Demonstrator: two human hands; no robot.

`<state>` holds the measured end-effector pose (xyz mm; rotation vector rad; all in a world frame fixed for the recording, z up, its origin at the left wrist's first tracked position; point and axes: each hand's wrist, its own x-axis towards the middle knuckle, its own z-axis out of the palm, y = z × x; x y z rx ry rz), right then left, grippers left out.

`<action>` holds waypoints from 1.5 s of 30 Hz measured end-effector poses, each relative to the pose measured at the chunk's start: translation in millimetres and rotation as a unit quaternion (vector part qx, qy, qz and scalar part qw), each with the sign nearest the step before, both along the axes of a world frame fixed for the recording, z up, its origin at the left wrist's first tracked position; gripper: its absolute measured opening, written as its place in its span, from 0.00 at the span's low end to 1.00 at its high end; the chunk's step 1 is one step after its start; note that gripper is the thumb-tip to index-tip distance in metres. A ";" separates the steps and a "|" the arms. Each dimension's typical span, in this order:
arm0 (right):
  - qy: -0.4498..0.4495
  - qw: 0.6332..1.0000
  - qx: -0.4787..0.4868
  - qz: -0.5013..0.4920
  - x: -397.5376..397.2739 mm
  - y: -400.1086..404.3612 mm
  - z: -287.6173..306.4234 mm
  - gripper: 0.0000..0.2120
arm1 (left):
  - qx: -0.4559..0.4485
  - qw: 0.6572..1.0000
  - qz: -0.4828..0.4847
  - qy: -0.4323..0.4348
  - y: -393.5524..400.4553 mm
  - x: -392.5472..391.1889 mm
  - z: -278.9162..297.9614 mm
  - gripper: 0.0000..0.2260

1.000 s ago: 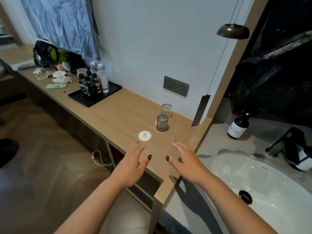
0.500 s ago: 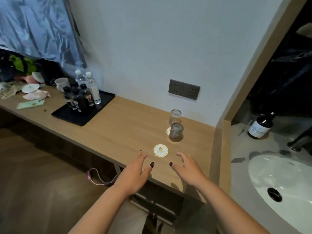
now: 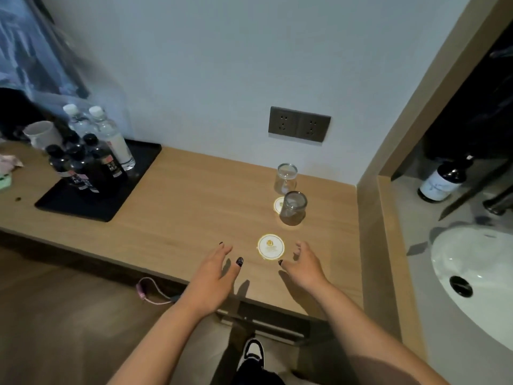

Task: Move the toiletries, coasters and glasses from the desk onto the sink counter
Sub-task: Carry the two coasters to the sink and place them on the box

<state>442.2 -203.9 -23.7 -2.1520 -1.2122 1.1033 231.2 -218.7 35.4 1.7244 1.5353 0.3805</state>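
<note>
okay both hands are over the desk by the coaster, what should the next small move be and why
Probably lower the right hand onto the near coaster and pinch its edge. It lies flat and bare on the desk between both open hands, nearer than the two glasses, and neither hand holds anything yet.

Matt wood-grain desk [image 3: 177,207], clear glossy glasses [image 3: 293,208], matt black tray [image 3: 130,190] at ten o'clock, glossy white sink [image 3: 455,262]

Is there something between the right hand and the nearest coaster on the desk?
Nothing visible. The right hand is open just right of the near coaster, and only bare desk lies between them. The glasses stand farther back.
</note>
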 end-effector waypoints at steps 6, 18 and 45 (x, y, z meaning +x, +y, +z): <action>0.005 1.000 -0.015 -0.018 -3.5 38.2 -29.3 0.40 | -0.031 0.999 0.029 -0.022 44.7 3.9 -11.3 0.22; -0.131 0.989 -0.061 0.023 -22.6 65.3 -52.4 0.34 | -0.094 0.984 0.107 -0.104 85.1 20.0 -31.3 0.19; 0.170 0.939 0.195 -0.226 -35.2 68.1 3.3 0.13 | -0.253 0.934 0.051 -0.246 153.3 37.3 -42.8 0.11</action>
